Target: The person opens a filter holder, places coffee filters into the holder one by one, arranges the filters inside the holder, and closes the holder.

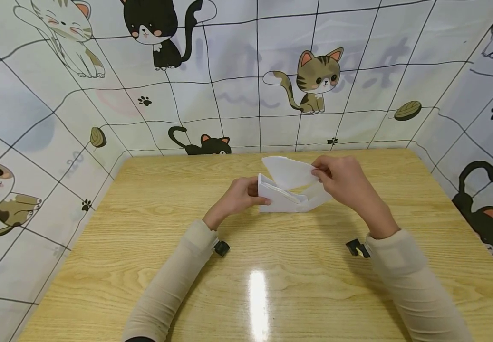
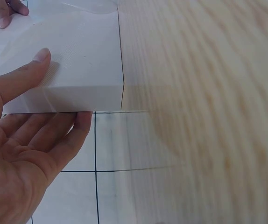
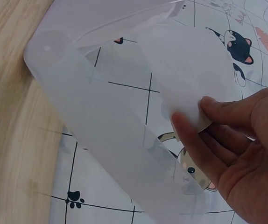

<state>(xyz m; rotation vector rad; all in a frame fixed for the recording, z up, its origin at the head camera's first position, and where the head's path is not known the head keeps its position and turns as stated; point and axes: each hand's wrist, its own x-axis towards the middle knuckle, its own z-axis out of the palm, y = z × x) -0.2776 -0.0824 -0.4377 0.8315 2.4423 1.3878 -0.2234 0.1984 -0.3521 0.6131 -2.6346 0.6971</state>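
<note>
A slim white box-like case [image 1: 281,201] stands on its long edge near the back of the table, its upper side parted. My left hand [image 1: 241,195] grips its left end; in the left wrist view the thumb lies on the broad face [image 2: 87,51] and the fingers reach round the narrow end. From the case's right end extends a translucent white strip [image 3: 106,126] with a rounded corner. Above it, my right hand [image 1: 343,181] pinches the edge of a thin white sheet-like flap [image 3: 190,65] between thumb and fingers, holding it raised and slanted. What the case holds is hidden.
The wooden table [image 1: 178,199] reaches back to a cat-print cloth [image 1: 237,99] that hangs behind and at both sides. Small black wrist devices [image 1: 221,248] sit at both sleeves. A bright light reflection lies on the table's front middle.
</note>
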